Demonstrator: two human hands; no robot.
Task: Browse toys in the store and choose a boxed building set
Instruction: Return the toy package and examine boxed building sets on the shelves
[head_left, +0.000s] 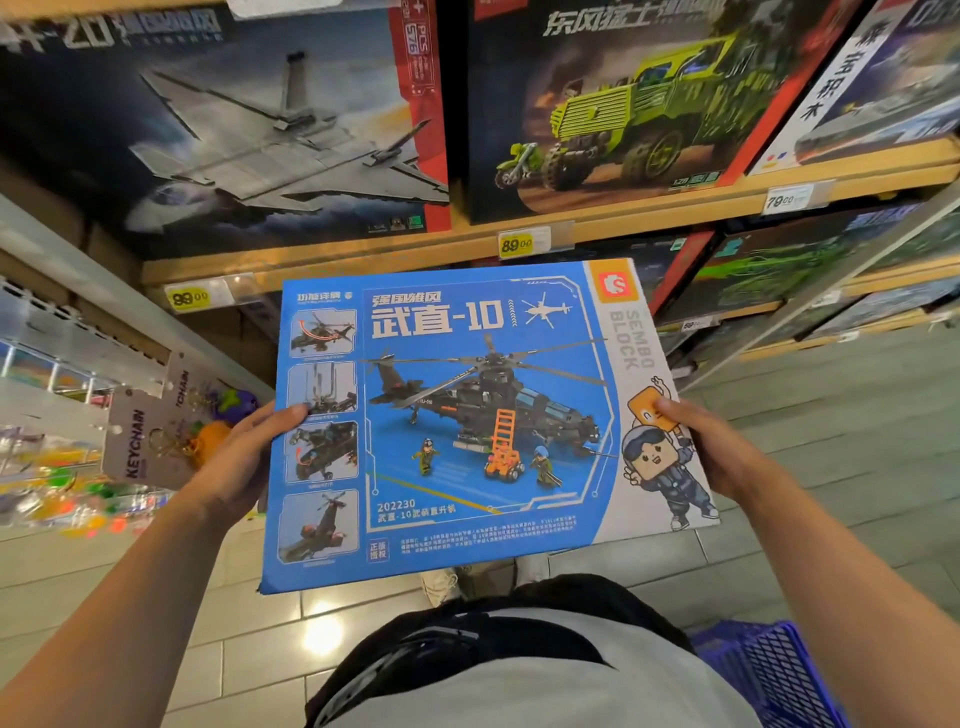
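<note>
I hold a flat blue boxed building set (483, 421) in front of me, its printed face towards me showing a dark helicopter, small figures and an orange ladder. My left hand (244, 457) grips the box's left edge, thumb on the front. My right hand (711, 447) grips the right edge, thumb lying over the cartoon figure. The fingers of both hands are hidden behind the box.
Wooden shelves (415, 249) with yellow price tags carry a grey jet set box (234, 130) and a green truck set box (634, 104). Keychain cards (150, 431) hang at left. A blue shopping basket (769, 670) sits at lower right on the tiled floor.
</note>
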